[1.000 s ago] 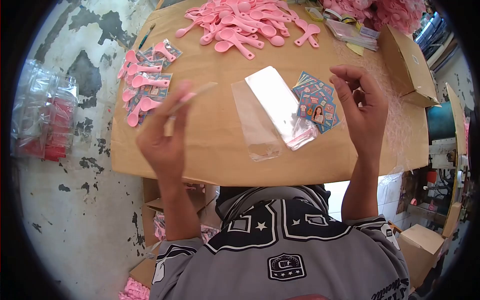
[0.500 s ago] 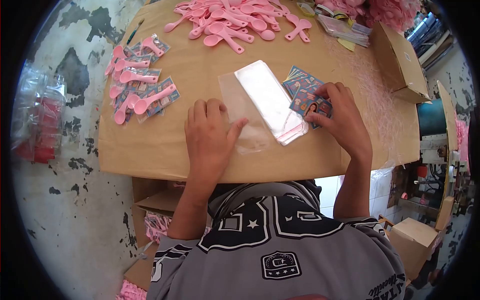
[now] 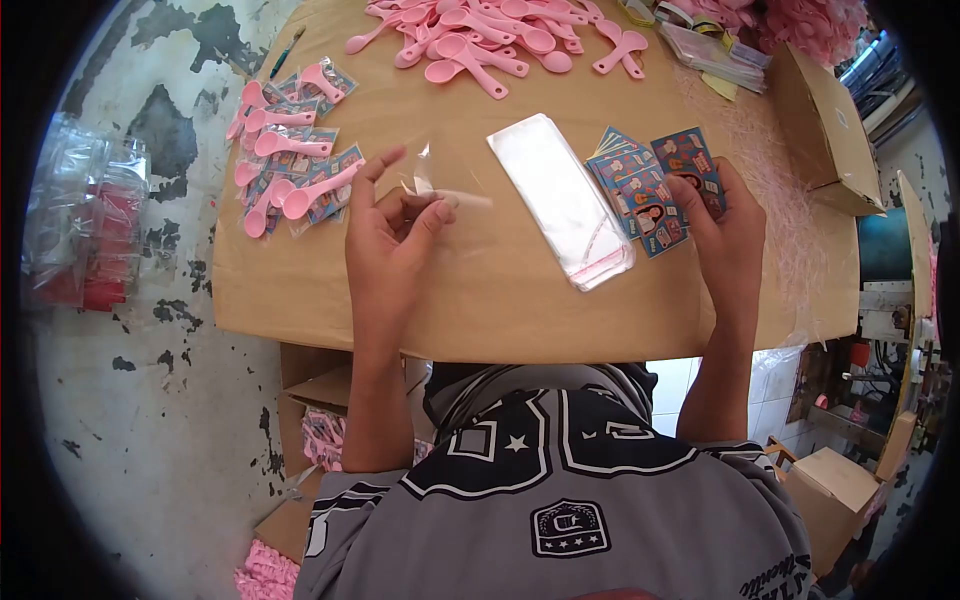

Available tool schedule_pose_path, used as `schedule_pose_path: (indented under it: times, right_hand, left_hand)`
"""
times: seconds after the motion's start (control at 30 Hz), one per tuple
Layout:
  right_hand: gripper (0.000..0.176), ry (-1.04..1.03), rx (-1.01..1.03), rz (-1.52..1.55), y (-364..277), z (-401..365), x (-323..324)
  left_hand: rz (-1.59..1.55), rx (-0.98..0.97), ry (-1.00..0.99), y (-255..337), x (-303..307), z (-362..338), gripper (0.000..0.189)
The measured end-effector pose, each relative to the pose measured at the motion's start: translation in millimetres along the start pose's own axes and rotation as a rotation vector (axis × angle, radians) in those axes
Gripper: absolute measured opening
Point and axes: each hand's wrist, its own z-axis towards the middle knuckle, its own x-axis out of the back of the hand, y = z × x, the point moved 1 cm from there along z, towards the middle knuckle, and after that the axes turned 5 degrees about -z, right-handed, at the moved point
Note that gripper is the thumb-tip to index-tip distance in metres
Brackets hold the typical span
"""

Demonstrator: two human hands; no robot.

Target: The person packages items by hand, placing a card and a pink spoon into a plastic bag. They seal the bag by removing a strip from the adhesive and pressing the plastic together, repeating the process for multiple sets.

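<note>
My left hand (image 3: pixel 400 225) pinches a clear plastic bag (image 3: pixel 462 200) between thumb and fingers, lifted off the table. My right hand (image 3: pixel 725 215) is closed on a printed card (image 3: pixel 682 150), blue with small pictures, held above the fanned stack of like cards (image 3: pixel 640 195). Between the hands lies a stack of clear plastic bags (image 3: pixel 560 200), with a pink-marked strip at its near end. Left of my left hand are several pink spoons (image 3: pixel 300 200) on bagged cards.
A heap of loose pink measuring spoons (image 3: pixel 480 40) covers the far part of the brown paper-covered table (image 3: pixel 450 325). An open cardboard box (image 3: pixel 820 130) stands at the right, near pink shreds (image 3: pixel 790 220). A pen (image 3: pixel 287 52) lies at the far left edge.
My left hand has raised the clear bag from the table. My right hand has lifted one card and moved it right, apart from the fanned stack.
</note>
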Motion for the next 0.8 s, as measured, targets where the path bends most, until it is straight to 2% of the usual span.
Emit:
schedule_pose_path:
  times: [0.03, 0.13, 0.2, 0.3, 0.43, 0.63, 0.8]
  right_hand:
    - [0.022, -0.032, 0.031, 0.105, 0, -2, -3]
    - [0.024, -0.164, 0.090, 0.396, -6, -17, -21]
    - [0.025, -0.304, 0.076, 0.551, -14, -31, -33]
    - [0.024, -0.437, -0.005, 0.545, -22, -40, -46]
    - [0.026, -0.445, -0.046, 0.542, -23, -37, -52]
    - [0.028, -0.582, -0.099, 0.641, -33, -31, -41]
    - [0.028, -0.441, -0.087, 0.764, -47, -42, -58]
  left_hand:
    - [-0.143, -0.004, 0.006, 3, -4, 0, 0.063]
    - [-0.404, 0.106, 0.064, 4, -7, 0, 0.075]
    - [-0.503, 0.113, 0.088, 2, -11, -2, 0.075]
    - [-0.631, 0.120, 0.102, -1, -16, -4, 0.075]
    - [-0.694, 0.110, 0.118, -1, -28, -6, 0.074]
    - [-0.677, 0.030, 0.142, -4, -37, -9, 0.067]
    - [-0.700, 0.059, 0.155, 4, -48, -13, 0.064]
